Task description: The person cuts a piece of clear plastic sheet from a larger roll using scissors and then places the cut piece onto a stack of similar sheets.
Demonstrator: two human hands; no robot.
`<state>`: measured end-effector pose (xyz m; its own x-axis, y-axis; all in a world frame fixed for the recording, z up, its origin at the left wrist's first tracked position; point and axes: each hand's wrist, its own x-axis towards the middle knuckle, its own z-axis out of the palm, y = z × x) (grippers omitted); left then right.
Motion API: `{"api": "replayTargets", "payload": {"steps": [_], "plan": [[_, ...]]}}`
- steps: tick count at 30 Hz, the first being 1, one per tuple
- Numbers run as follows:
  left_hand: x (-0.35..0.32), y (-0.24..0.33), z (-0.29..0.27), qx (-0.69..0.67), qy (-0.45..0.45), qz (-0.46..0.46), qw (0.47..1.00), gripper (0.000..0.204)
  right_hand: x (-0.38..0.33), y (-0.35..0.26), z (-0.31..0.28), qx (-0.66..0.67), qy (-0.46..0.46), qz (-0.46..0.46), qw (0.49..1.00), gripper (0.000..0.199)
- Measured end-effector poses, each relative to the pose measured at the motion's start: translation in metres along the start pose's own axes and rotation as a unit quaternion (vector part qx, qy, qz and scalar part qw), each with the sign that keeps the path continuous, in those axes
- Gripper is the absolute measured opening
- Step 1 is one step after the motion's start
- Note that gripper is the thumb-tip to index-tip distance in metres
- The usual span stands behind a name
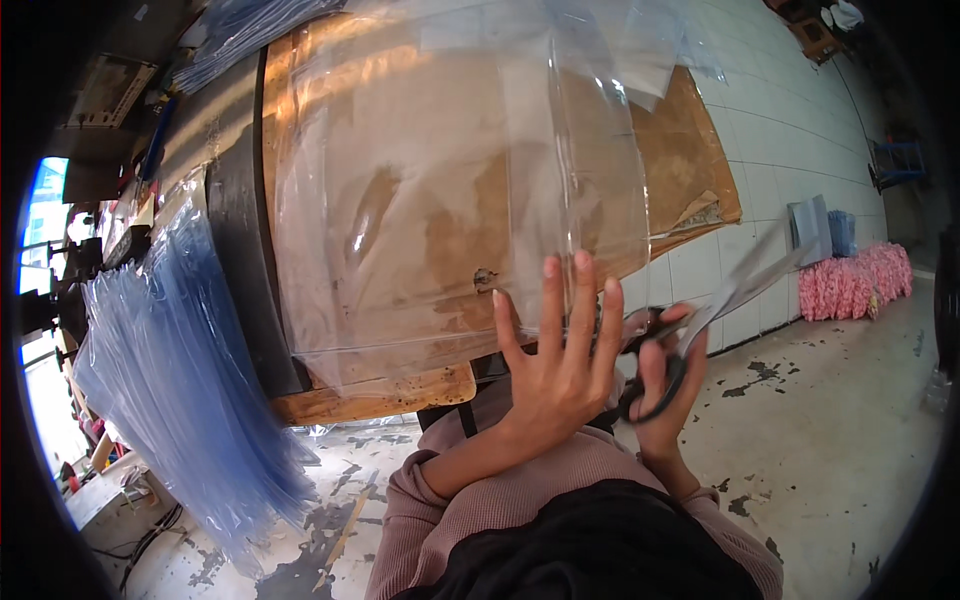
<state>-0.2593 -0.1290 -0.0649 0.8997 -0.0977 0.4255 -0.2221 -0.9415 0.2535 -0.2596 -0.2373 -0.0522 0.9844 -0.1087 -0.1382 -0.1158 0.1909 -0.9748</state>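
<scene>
My left hand [560,375] lies with fingers spread near the front right edge of a clear plastic sheet [420,260]. My right hand [668,400], just to its right, holds scissors [690,340] by their dark handles. The blades point up and to the right, past the table's edge, and look blurred. Beneath the clear plastic, which has a fold or seam running along its right part, is a brown board [685,150]. The plastic reaches close to the table's wooden front edge [380,398].
A thick bundle of bluish plastic sheets [190,390] hangs off the left side by a dark rail [240,230]. More plastic sheets [250,35] lie at the far left. Pink bundles [855,283] rest on the floor by the tiled wall at right.
</scene>
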Motion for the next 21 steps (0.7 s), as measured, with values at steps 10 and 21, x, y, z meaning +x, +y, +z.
{"api": "replayTargets", "payload": {"steps": [10,21], "plan": [[-0.019,-0.014,-0.03,0.034,-0.102,-0.063,0.992,0.048,0.033,-0.01,0.04,-0.093,-0.17,-0.018,0.981,0.025],[0.002,-0.018,0.001,0.036,-0.004,-0.068,0.997,0.044,0.012,-0.001,-0.013,-0.09,-0.07,0.023,0.993,0.041]]}}
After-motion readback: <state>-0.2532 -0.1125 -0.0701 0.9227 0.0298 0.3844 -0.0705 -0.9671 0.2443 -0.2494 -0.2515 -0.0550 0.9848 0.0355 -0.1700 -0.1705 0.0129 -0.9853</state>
